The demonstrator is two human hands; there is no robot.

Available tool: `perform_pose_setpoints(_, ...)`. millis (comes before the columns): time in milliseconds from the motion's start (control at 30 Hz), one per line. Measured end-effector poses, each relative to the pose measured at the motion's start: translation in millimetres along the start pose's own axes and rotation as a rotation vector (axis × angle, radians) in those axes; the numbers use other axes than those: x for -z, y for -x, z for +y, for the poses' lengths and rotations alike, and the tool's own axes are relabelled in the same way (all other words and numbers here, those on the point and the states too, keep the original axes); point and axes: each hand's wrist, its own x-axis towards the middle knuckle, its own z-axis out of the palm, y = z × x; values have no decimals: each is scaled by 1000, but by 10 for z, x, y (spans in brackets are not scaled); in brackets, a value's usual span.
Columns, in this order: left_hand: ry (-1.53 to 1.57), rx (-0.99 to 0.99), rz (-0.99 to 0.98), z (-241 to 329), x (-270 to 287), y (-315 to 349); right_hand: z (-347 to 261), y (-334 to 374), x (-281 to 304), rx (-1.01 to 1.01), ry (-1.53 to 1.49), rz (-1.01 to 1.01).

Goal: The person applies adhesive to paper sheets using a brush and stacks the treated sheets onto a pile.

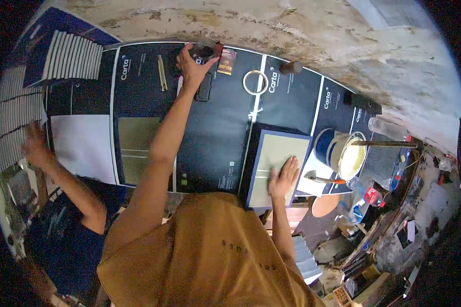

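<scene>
At the far side of the table, my left hand curls its thumb and fingers around a small clear glass with dark contents. A brown-and-yellow packet lies just right of it, and a dark phone-like outline below. Nearer to me, my right hand rests flat, fingers stretched out, on a beige panel with a blue border. That panel forms the top of a dark box-like piece or stack at the near edge of the table.
A ring-shaped roll lies mid-table. On the right stand a bucket of cream-coloured liquid, an orange-handled brush and plastic bottles. At left, a co-worker's arm reaches past a white sheet toward grey stacked pieces.
</scene>
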Motion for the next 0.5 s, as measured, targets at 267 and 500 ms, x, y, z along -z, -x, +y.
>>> perform_pose_setpoints(267,-80,10,-16,12,0,6,17,3,-10,-30,-126,73)
perform_pose_setpoints(500,-60,-51,80,579,549,182,73,61,-20,-6,-133,125)
